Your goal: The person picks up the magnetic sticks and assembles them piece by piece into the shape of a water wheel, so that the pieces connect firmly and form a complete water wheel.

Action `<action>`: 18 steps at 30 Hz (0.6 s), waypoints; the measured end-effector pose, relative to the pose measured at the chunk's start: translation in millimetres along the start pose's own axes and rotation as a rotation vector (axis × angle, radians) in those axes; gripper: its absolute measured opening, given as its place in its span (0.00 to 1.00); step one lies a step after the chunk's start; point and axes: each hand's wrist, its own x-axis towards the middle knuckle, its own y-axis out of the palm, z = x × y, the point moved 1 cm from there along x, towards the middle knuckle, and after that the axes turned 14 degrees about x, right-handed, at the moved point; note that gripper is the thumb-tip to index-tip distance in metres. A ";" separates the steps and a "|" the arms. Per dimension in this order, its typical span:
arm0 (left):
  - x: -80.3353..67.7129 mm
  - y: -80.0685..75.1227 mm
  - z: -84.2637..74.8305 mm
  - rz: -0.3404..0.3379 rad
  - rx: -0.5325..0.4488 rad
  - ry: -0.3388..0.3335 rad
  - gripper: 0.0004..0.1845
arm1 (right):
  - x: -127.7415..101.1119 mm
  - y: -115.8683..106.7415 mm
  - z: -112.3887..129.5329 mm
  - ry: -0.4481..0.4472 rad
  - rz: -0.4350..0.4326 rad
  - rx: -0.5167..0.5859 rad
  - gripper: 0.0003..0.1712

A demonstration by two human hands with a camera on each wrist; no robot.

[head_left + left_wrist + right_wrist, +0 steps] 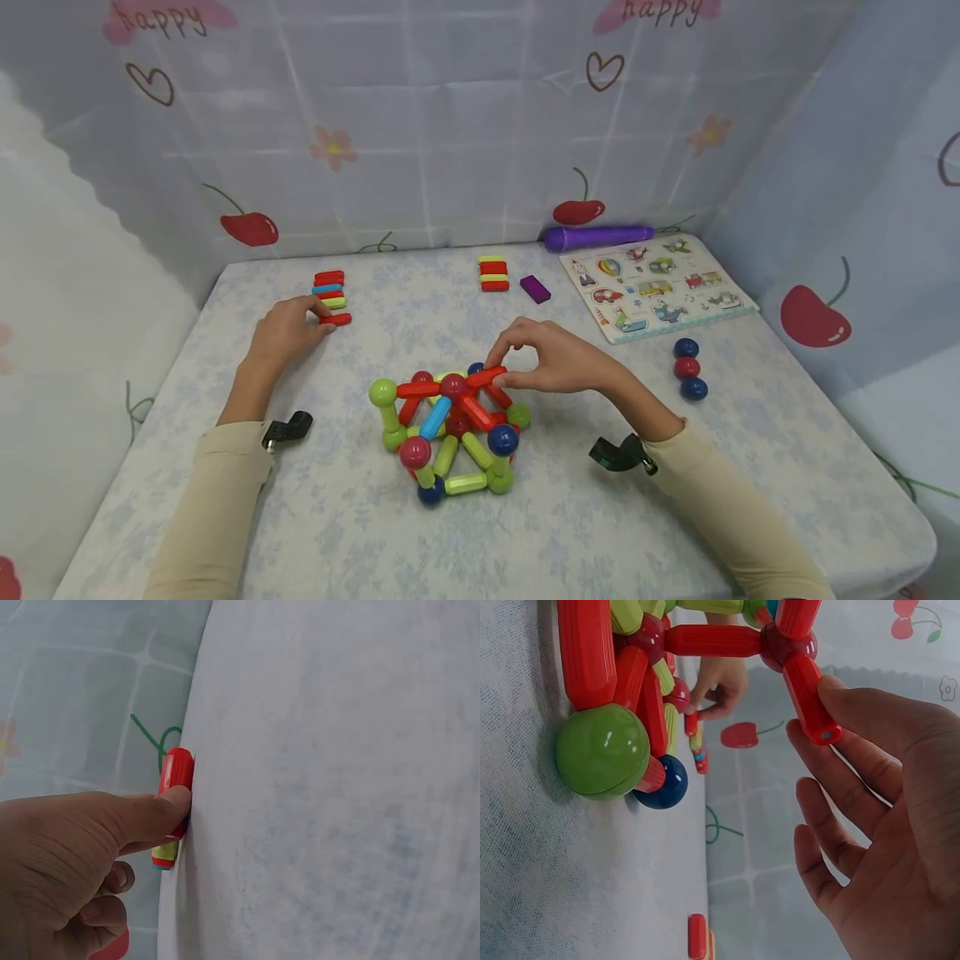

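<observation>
A ball-and-stick toy structure (450, 429) of red, green and blue sticks joined by coloured balls stands mid-table. My right hand (504, 375) pinches the end of a red stick (486, 377) at its top; the right wrist view shows that red stick (810, 697) running from a dark red ball (784, 646) to my fingers (855, 705). My left hand (321, 321) pinches a loose red stick (337, 319) at the back left, just in front of a small stack of sticks (328, 289). In the left wrist view my index fingertip (176, 801) presses a red stick (177, 771).
A second stack of sticks (492, 273) and a purple block (535, 288) lie at the back centre. A purple cylinder (598, 237) and a picture puzzle board (656, 287) sit back right. Three balls (687, 368) lie to the right. Curtains enclose the table.
</observation>
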 end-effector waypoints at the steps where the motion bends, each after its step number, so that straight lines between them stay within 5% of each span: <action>1: 0.3 -0.9 -0.5 0.018 -0.004 0.011 0.17 | -0.2 -0.3 0.2 0.003 0.000 0.001 0.10; 7: -0.1 -11.5 -9.8 0.071 -0.046 0.091 0.20 | -2.4 -0.8 0.8 0.027 0.009 -0.005 0.11; 11: -6.3 -33.7 -29.1 -0.018 -0.108 0.195 0.18 | -2.7 -2.8 1.1 0.025 0.028 -0.010 0.11; 18: -36.2 -81.9 -86.8 -0.132 -0.257 0.394 0.15 | -5.7 -16.0 4.6 0.044 0.021 -0.018 0.13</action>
